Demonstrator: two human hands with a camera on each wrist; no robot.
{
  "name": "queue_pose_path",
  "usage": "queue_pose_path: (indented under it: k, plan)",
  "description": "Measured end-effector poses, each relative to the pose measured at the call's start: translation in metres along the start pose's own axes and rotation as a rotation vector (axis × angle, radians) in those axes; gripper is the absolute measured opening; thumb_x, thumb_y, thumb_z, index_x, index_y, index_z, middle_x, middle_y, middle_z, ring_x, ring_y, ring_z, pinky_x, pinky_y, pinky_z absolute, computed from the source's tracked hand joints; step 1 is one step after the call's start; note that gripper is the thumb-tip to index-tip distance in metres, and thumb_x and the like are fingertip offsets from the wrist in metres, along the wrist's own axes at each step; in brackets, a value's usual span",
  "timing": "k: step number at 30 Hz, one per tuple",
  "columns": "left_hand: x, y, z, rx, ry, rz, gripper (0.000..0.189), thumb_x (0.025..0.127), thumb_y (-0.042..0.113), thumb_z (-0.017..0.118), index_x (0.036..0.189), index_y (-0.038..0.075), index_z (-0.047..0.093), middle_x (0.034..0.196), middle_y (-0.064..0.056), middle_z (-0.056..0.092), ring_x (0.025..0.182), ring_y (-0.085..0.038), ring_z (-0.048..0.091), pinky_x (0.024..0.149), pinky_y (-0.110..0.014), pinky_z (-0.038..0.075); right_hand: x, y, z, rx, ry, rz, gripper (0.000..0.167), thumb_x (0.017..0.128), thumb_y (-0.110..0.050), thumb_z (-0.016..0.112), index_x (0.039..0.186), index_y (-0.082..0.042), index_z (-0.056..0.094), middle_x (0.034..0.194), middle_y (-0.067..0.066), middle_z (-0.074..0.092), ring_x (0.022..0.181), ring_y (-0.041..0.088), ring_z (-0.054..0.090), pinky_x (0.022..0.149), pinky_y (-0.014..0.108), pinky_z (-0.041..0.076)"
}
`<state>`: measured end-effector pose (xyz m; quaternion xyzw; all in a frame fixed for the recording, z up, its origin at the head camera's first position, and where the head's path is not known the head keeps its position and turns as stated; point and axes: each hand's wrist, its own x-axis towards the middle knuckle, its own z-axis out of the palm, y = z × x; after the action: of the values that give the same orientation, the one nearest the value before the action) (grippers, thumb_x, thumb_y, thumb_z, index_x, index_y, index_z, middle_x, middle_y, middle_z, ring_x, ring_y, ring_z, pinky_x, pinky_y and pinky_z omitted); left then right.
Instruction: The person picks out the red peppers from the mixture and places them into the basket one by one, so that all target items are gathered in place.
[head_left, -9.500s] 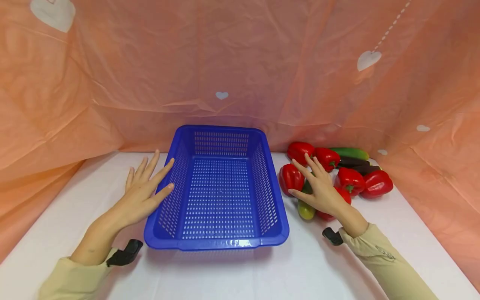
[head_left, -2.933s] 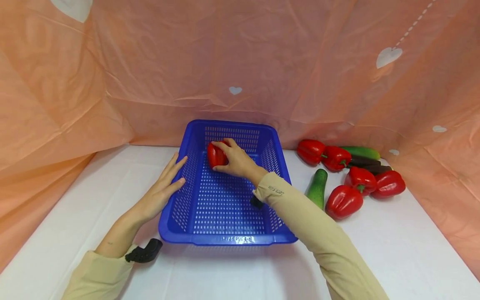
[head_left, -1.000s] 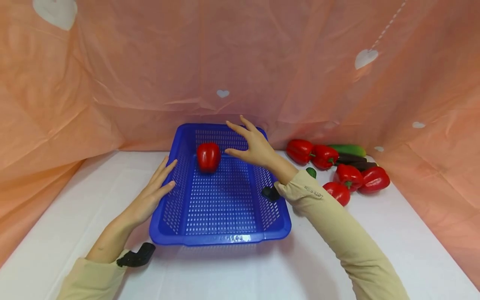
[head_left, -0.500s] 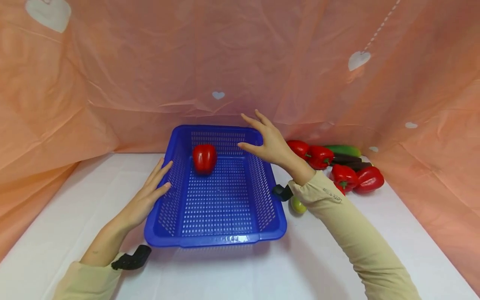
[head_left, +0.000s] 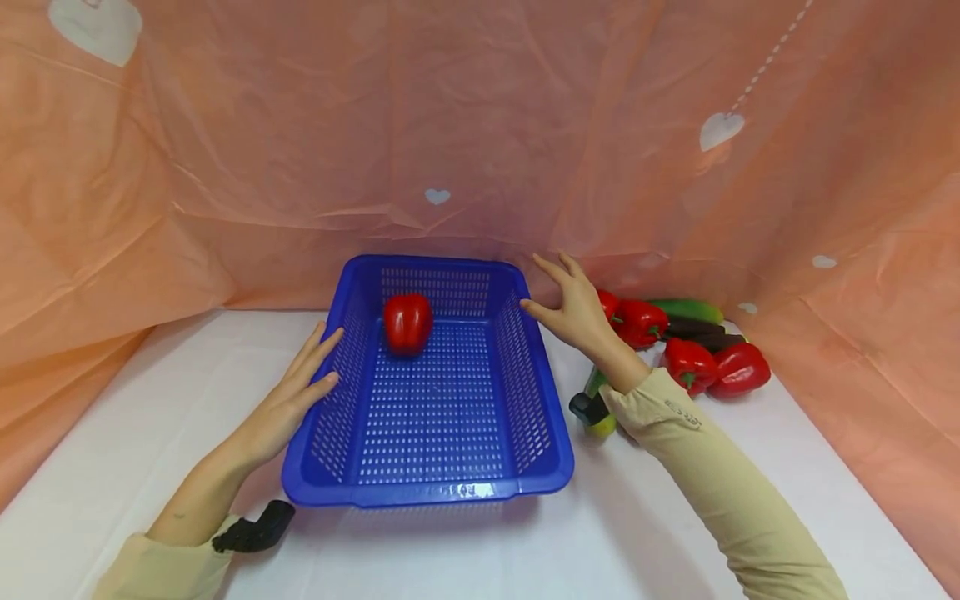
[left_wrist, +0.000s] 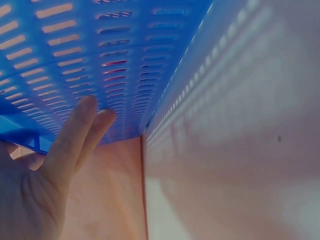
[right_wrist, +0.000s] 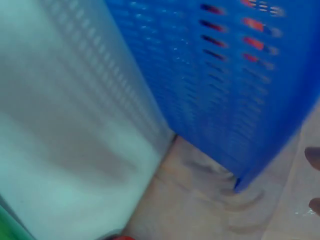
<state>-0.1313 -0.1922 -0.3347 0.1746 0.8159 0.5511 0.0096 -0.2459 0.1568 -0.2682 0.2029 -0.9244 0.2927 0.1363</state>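
Note:
A blue perforated plastic basket (head_left: 435, 493) stands on the white surface. One red bell pepper (head_left: 408, 325) sits inside it, at the back left. My left hand (head_left: 288, 404) lies along the basket's left side, its fingers extended; in the left wrist view the fingers (left_wrist: 70, 137) are against or close to the slotted wall. My right hand (head_left: 573, 312), holding nothing, hovers just right of the basket's right rim with fingers spread. Only two fingertips (right_wrist: 313, 157) of it show at the edge of the right wrist view.
To the right lie red bell peppers (head_left: 690, 365), a green cucumber (head_left: 686, 311) and dark eggplants (head_left: 697, 327). Another cucumber (head_left: 602, 427) is partly hidden under my right wrist. Orange cloth (head_left: 480, 125) with white hearts hangs behind and at both sides.
A red bell pepper went from the right of the basket into it, in my right hand. That hand has let go and withdrawn rightward past the rim. My left hand stays by the basket.

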Motion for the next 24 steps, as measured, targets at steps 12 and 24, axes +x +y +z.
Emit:
queue_pose_path:
  k: [12, 24]
  plan:
    - [0.0, -0.002, 0.001, 0.001, 0.009, 0.004, 0.061, 0.101, 0.016, 0.039, 0.154, 0.006, 0.011, 0.16, -0.015, -0.014, 0.144, -0.042, -0.017, 0.102, -0.075, -0.008, -0.009, 0.027, 0.026, 0.071, 0.128, 0.202, 0.058, 0.088, -0.023, 0.064, 0.139, -0.002, 0.048, 0.149, 0.033, 0.028, 0.137, 0.048, 0.03, 0.111, 0.058, 0.026]
    - [-0.001, -0.001, 0.0, 0.011, 0.016, 0.003, 0.06, 0.102, 0.02, 0.038, 0.155, 0.009, 0.011, 0.16, -0.013, -0.015, 0.144, -0.041, -0.017, 0.102, -0.075, -0.008, -0.007, 0.051, 0.041, 0.083, 0.237, 0.344, 0.054, 0.086, -0.018, 0.059, 0.135, 0.004, 0.049, 0.145, 0.036, 0.03, 0.138, 0.049, 0.024, 0.112, 0.059, 0.021]
